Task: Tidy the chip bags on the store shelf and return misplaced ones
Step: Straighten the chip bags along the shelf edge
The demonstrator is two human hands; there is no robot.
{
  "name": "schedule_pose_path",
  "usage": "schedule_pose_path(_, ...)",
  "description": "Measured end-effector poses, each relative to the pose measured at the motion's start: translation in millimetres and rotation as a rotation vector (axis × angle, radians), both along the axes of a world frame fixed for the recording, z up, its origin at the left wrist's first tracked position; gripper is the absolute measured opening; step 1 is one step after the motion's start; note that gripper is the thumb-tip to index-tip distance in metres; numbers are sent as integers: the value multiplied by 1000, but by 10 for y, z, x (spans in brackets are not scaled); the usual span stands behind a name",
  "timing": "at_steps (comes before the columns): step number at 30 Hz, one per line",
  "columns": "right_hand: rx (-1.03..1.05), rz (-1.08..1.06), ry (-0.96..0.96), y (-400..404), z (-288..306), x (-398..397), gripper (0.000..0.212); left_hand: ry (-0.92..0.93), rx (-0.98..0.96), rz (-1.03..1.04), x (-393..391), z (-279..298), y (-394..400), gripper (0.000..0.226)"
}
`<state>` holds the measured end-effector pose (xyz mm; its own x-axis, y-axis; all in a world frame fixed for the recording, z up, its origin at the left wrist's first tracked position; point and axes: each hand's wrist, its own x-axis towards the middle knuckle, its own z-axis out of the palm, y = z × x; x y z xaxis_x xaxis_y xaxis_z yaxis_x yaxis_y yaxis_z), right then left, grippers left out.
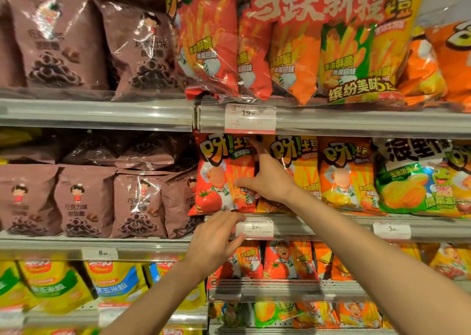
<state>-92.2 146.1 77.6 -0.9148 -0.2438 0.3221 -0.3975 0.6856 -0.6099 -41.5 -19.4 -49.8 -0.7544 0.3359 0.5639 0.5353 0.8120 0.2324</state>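
Up on the middle shelf (318, 226), the right hand (270, 179) reaches in with its arm stretched, fingers pushed between the red tomato chip bag (219, 179) and the yellow chip bag (300, 161) beside it, thumb pressed on the red bag's front. Lower down, the left hand (216, 240) rests half-open, fingertips pinching the price tag (254, 229) on the shelf edge.

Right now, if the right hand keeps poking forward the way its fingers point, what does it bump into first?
Probably the red tomato chip bag: the right hand already lies against its edge, fingers reaching between it and the yellow chip bag. Depth behind is unclear.
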Motion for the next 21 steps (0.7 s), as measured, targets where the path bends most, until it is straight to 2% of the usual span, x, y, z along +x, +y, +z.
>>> schedule_pose_path(3,13,-26,136,11,-67,0,102,-10,-4,3,0,-1,2,35)
schedule_pose_path(6,32,-49,181,-10,-87,-14,104,-14,3,9,-3,1,4,34)
schedule_pose_path(13,86,-144,150,-90,-139,-90,74,-32,7,11,22,30,10,33)
schedule_pose_path(17,112,-143,147,-85,-127,-82,78,-33,1,19,35,47,20,34)
schedule_pose_path(21,34,-92,175,-1,-72,3,91,-21,-12,34,61,64,37,35)
